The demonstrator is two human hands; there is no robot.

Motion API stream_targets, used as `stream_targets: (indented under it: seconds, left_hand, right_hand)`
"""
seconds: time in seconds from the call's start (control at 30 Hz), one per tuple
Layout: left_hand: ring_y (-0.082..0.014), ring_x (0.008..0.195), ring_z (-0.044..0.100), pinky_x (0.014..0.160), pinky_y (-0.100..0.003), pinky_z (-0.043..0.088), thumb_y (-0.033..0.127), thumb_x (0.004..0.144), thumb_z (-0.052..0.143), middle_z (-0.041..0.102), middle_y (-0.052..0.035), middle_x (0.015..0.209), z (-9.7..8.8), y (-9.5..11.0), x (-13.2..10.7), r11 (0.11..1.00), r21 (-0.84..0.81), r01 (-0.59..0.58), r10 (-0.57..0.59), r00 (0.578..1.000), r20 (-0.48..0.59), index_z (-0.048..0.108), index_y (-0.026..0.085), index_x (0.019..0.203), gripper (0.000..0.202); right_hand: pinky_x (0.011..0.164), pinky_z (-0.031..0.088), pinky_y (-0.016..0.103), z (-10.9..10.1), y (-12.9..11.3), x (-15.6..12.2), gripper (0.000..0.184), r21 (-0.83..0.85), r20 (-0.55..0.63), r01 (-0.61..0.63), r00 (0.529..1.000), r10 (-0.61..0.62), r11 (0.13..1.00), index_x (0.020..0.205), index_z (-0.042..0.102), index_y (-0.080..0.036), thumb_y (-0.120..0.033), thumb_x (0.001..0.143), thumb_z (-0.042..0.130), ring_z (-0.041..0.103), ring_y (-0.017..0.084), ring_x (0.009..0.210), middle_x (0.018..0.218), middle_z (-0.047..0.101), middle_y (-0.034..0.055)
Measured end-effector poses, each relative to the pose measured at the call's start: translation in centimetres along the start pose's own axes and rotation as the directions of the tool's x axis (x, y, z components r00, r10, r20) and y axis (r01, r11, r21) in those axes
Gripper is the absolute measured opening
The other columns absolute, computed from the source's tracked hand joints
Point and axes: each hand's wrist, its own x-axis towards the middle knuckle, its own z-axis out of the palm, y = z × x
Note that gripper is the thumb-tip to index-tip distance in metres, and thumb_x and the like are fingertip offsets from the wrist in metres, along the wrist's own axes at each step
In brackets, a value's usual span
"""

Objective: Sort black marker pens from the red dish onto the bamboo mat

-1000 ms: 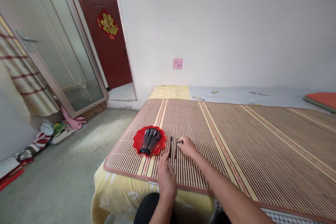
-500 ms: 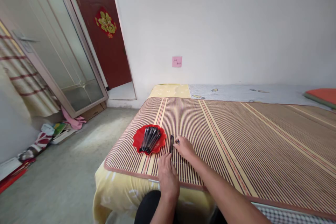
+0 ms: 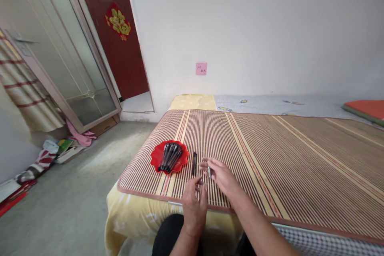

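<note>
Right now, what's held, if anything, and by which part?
The right hand holds a small silvery piece; the gripped part is unclear. Nothing shows in the left hand.

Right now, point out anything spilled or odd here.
One dark pen lies on the mat, apart from the pens in the red dish. On the floor, a pink cloth lies crumpled by the glass door, as if dropped. I see no spill.

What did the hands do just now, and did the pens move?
The right hand drew back a little toward the person and turned, its fingers loosening around a small shiny piece, too small to name. The left hand turned its fingers toward the right hand, near the lower end of the lone black pen. That pen, the red plate and its bunch of pens stayed put.
</note>
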Motion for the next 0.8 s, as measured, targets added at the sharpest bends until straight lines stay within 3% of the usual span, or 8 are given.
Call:
stream_targets:
  seconds: [0.07, 0.1, 0.27, 0.37, 0.5, 0.6, 0.67, 0.8]
  left_hand:
    - [-0.018, 0.075, 0.065, 0.072, -0.031, 0.055, 0.028, 0.097, 0.056, 0.07, -0.0075, 0.094, 0.0, 0.2, -0.5, 0.999, -0.031, 0.013, -0.012, 0.999, 0.042, 0.065, 0.02, 0.11, 0.018]
    - [-0.018, 0.074, 0.065, 0.071, -0.032, 0.055, 0.029, 0.096, 0.058, 0.07, -0.0073, 0.093, 0.0, 0.4, -0.7, 0.998, -0.051, 0.031, -0.029, 0.998, 0.055, 0.065, 0.02, 0.108, 0.017]
    - [-0.0193, 0.071, 0.065, 0.067, -0.032, 0.055, 0.032, 0.09, 0.062, 0.071, -0.0056, 0.087, -0.8, 1.3, -1.3, 0.965, -0.128, 0.229, -0.214, 0.97, 0.118, 0.068, 0.02, 0.1, 0.017]
    - [-0.0204, 0.07, 0.066, 0.066, -0.032, 0.055, 0.036, 0.086, 0.065, 0.071, -0.0055, 0.084, -0.8, 2.1, -1.4, 0.916, -0.175, 0.36, -0.335, 0.929, 0.157, 0.068, 0.019, 0.099, 0.021]
    - [-0.0197, 0.068, 0.065, 0.062, -0.031, 0.054, 0.043, 0.078, 0.071, 0.069, -0.0051, 0.08, -0.7, 2.5, -0.1, 0.898, -0.18, 0.401, -0.371, 0.911, 0.18, 0.066, 0.018, 0.096, 0.031]
    - [-0.0171, 0.063, 0.061, 0.06, -0.028, 0.051, 0.039, 0.075, 0.071, 0.063, 0.0, 0.071, -1.1, 2.3, 3.8, 0.95, -0.056, 0.308, -0.296, 0.942, 0.156, 0.064, 0.017, 0.103, 0.036]
    - [-0.0167, 0.064, 0.062, 0.062, -0.026, 0.05, 0.033, 0.079, 0.066, 0.06, 0.003, 0.068, -1.2, 1.9, 7.8, 0.958, 0.17, 0.232, -0.269, 0.93, 0.249, 0.063, 0.016, 0.11, 0.035]
    - [-0.0162, 0.067, 0.064, 0.063, -0.025, 0.046, 0.02, 0.083, 0.066, 0.064, 0.0019, 0.069, 0.5, 0.7, 16.2, 0.912, 0.362, 0.194, -0.315, 0.896, 0.312, 0.066, 0.016, 0.111, 0.028]
  right_hand:
    - [0.091, 0.056, 0.037, 0.4, 0.1, -2.0, 0.029, 0.238, 0.019, -0.019, 1.0, 0.015, 0.971, 0.105, 0.069, -0.02, -0.042, 0.086, 0.064, 0.073, 0.026, 0.104, 0.104, 0.078, 0.0122]
    - [0.092, 0.056, 0.039, 0.6, 0.1, -2.9, 0.03, 0.273, 0.015, -0.02, 1.0, 0.017, 0.962, 0.102, 0.07, -0.021, -0.044, 0.083, 0.068, 0.072, 0.027, 0.108, 0.106, 0.078, 0.0121]
    - [0.091, 0.057, 0.041, 2.1, 0.5, -6.1, 0.039, 0.179, 0.034, 0.017, 0.999, -0.024, 0.984, 0.097, 0.071, -0.02, -0.053, 0.077, 0.075, 0.072, 0.03, 0.107, 0.111, 0.077, 0.0137]
    - [0.089, 0.059, 0.045, 2.7, 1.0, -7.2, 0.046, 0.248, 0.049, 0.014, 0.998, -0.027, 0.969, 0.097, 0.072, -0.02, -0.058, 0.073, 0.078, 0.074, 0.031, 0.099, 0.109, 0.077, 0.0133]
    - [0.093, 0.059, 0.046, 1.9, 1.7, -7.4, 0.057, 0.279, -0.083, 0.1, 0.993, -0.08, 0.955, 0.105, 0.072, -0.019, -0.069, 0.076, 0.072, 0.073, 0.032, 0.101, 0.108, 0.077, 0.0147]
    - [0.096, 0.057, 0.042, 0.1, 2.1, -6.9, 0.057, 0.135, -0.249, 0.22, 0.951, -0.182, 0.966, 0.112, 0.07, -0.02, -0.069, 0.085, 0.06, 0.071, 0.03, 0.108, 0.112, 0.075, 0.0158]
    - [0.089, 0.058, 0.04, -1.0, 2.6, -6.3, 0.053, 0.028, -0.322, 0.253, 0.918, -0.231, 0.967, 0.11, 0.069, -0.021, -0.067, 0.089, 0.055, 0.072, 0.029, 0.102, 0.109, 0.075, 0.0153]
    - [0.078, 0.058, 0.034, -1.7, 3.5, -5.5, 0.042, -0.156, -0.312, 0.285, 0.894, -0.321, 0.946, 0.108, 0.067, -0.021, -0.057, 0.097, 0.048, 0.073, 0.026, 0.09, 0.099, 0.075, 0.012]
